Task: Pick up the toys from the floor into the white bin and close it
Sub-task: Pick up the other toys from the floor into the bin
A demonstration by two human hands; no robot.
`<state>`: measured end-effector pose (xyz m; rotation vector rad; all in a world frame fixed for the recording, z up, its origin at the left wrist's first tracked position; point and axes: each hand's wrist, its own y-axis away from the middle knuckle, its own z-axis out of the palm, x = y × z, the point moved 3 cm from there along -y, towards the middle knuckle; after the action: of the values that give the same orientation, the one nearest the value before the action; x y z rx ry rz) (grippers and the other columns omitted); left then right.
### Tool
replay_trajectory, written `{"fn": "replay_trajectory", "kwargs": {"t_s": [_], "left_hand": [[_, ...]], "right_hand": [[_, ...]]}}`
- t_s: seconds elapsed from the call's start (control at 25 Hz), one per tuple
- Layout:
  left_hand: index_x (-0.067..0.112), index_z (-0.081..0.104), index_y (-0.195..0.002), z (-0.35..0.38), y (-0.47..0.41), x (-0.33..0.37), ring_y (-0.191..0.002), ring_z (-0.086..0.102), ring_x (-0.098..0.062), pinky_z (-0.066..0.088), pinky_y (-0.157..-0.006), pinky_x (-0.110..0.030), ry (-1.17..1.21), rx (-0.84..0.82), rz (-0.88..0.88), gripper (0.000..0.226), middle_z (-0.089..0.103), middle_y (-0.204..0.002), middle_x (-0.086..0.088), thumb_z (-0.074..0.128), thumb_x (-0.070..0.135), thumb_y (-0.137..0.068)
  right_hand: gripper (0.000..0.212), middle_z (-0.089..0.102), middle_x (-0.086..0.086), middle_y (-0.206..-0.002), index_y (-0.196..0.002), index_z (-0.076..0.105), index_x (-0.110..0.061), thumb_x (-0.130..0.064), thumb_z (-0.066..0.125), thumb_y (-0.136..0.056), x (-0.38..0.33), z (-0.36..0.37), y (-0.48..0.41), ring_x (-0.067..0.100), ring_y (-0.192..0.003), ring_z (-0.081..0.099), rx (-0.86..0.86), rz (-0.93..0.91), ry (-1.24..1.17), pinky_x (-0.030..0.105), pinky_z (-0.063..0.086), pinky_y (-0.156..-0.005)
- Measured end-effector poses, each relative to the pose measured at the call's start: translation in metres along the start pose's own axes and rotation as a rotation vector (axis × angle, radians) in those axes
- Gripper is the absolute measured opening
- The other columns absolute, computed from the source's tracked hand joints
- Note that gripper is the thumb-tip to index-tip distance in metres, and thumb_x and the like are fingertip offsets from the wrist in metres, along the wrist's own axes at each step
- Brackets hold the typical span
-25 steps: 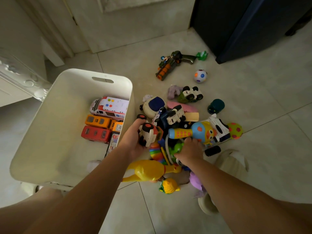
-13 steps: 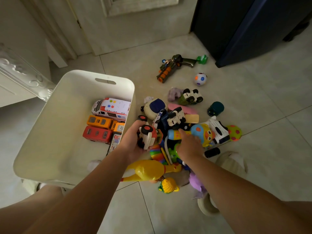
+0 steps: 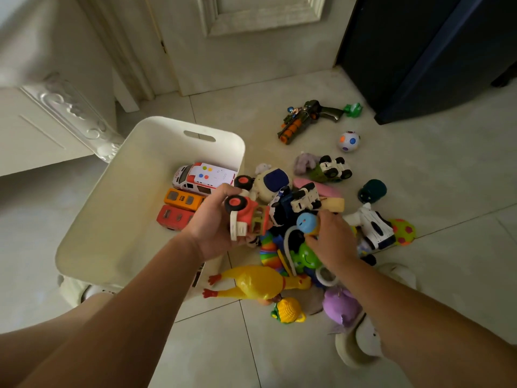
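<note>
**A:** While the left hand (image 3: pixel 212 219) had its fingers curled round the red truck (image 3: pixel 243 217), the right hand (image 3: pixel 330 236) was wrapped round the blue-headed toy (image 3: pixel 306 221) on top of the heap. The white bin (image 3: pixel 126 205) sat open just left of the left hand. It had an ambulance (image 3: pixel 207 176), an orange bus (image 3: pixel 183 198) and a red bus (image 3: pixel 173 217) inside.

**B:** So what could've gone wrong from there?

**A:** Two things, I reckon. The truck was about level with the bin's right wall, not clearly over the inside. Letting go there could've bounced it off the rim and back onto the floor (image 3: pixel 419 275). And the blue-headed toy was wedged in among others, with a white loop (image 3: pixel 286 242) right beside the right hand. A quick yank might've snagged that and dragged half the pile along, rolling stuff away.

**B:** Much left?

**A:** Loads. The rubber chicken (image 3: pixel 257 281) lay just below both hands. The spotted ball (image 3: pixel 348 140) and toy gun (image 3: pixel 305 119) were well beyond the right hand. I couldn't spot a lid, so closing looked a way off.
</note>
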<state>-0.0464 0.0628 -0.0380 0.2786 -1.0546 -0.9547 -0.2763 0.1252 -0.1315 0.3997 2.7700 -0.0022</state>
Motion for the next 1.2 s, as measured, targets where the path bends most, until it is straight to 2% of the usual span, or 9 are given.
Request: {"fn": "replay_trajectory", "kwargs": {"t_s": [0.2,0.28,0.4,0.48,0.64,0.8,1.0,1.08,1.2], "left_hand": [[0.016,0.059,-0.1,-0.021,0.018,0.02,-0.088,0.06,-0.026,0.05,-0.067,-0.034,0.05,-0.061,0.058,0.042,0.055,-0.111,-0.015,0.065,0.04,-0.066],[0.018,0.066,-0.099,-0.037,0.031,0.03,-0.086,0.063,-0.027,0.049,-0.066,-0.033,0.066,-0.012,0.097,0.041,0.061,-0.108,-0.014,0.064,0.046,-0.07],[0.019,0.07,-0.104,-0.067,0.056,0.046,-0.087,0.067,-0.024,0.05,-0.074,-0.036,0.106,0.079,0.142,0.04,0.065,-0.107,-0.009,0.063,0.048,-0.077],[0.02,0.075,-0.093,-0.09,0.074,0.058,-0.085,0.068,-0.021,0.05,-0.074,-0.035,0.136,0.173,0.216,0.031,0.069,-0.099,-0.005,0.061,0.045,-0.081],[0.017,0.066,-0.096,-0.141,0.109,0.079,-0.1,0.064,-0.029,0.047,-0.076,-0.034,0.198,0.368,0.351,0.028,0.069,-0.095,-0.008,0.056,0.041,-0.085],[0.018,0.06,-0.084,-0.172,0.115,0.084,-0.09,0.061,-0.029,0.048,-0.069,-0.032,0.105,0.442,0.355,0.021,0.06,-0.084,-0.008,0.06,0.039,-0.083],[0.019,0.062,-0.104,-0.191,0.084,0.059,-0.074,0.063,-0.026,0.055,-0.066,-0.037,-0.165,0.553,0.095,0.033,0.064,-0.087,-0.012,0.071,0.036,-0.077],[0.015,0.067,-0.093,-0.2,0.073,0.047,-0.072,0.066,-0.029,0.056,-0.066,-0.038,-0.32,0.622,-0.041,0.04,0.067,-0.083,-0.015,0.077,0.042,-0.065],[0.011,0.069,-0.086,-0.216,0.067,0.037,-0.063,0.062,-0.022,0.049,-0.056,-0.026,-0.422,0.698,-0.159,0.043,0.067,-0.072,-0.008,0.077,0.046,-0.062]], "right_hand": [[0.04,0.059,0.003,-0.091,-0.107,0.048,-0.012,-0.031,0.071,-0.08,-0.028,-0.071,-0.01,0.023,-0.079,0.061,0.298,0.212,-0.432,0.028,0.046,-0.064],[0.035,0.056,-0.003,-0.082,-0.105,0.045,-0.017,-0.029,0.067,-0.081,-0.063,-0.107,-0.023,0.017,-0.069,0.058,0.342,0.196,-0.552,0.028,0.048,-0.061],[0.023,0.053,-0.011,-0.076,-0.096,0.045,-0.024,-0.027,0.064,-0.083,-0.129,-0.152,-0.039,-0.001,-0.062,0.054,0.364,0.117,-0.815,0.013,0.044,-0.055],[0.018,0.054,-0.011,-0.074,-0.086,0.046,-0.025,-0.03,0.063,-0.084,-0.172,-0.164,-0.047,-0.003,-0.057,0.052,0.336,0.097,-1.006,0.011,0.044,-0.054],[0.03,0.06,-0.009,-0.079,-0.083,0.048,-0.025,-0.039,0.073,-0.077,-0.251,-0.123,-0.064,0.004,-0.071,0.063,0.138,0.059,-1.091,0.029,0.057,-0.071],[0.055,0.064,-0.001,-0.096,-0.102,0.049,-0.024,-0.047,0.077,-0.062,-0.282,-0.019,-0.071,0.025,-0.092,0.067,-0.183,0.159,-0.884,0.049,0.057,-0.08],[0.073,0.062,0.014,-0.109,-0.12,0.046,-0.013,-0.037,0.082,-0.06,-0.262,0.067,-0.084,0.037,-0.09,0.068,-0.262,0.61,-0.984,0.052,0.06,-0.069],[0.09,0.064,0.017,-0.111,-0.125,0.041,-0.013,-0.049,0.078,-0.052,-0.262,0.089,-0.093,0.035,-0.083,0.068,-0.339,0.672,-0.92,0.049,0.06,-0.061],[0.075,0.064,0.016,-0.109,-0.134,0.035,-0.012,-0.041,0.072,-0.075,-0.295,0.09,-0.093,0.025,-0.062,0.066,-0.532,0.544,-0.799,0.03,0.056,-0.048]]}}
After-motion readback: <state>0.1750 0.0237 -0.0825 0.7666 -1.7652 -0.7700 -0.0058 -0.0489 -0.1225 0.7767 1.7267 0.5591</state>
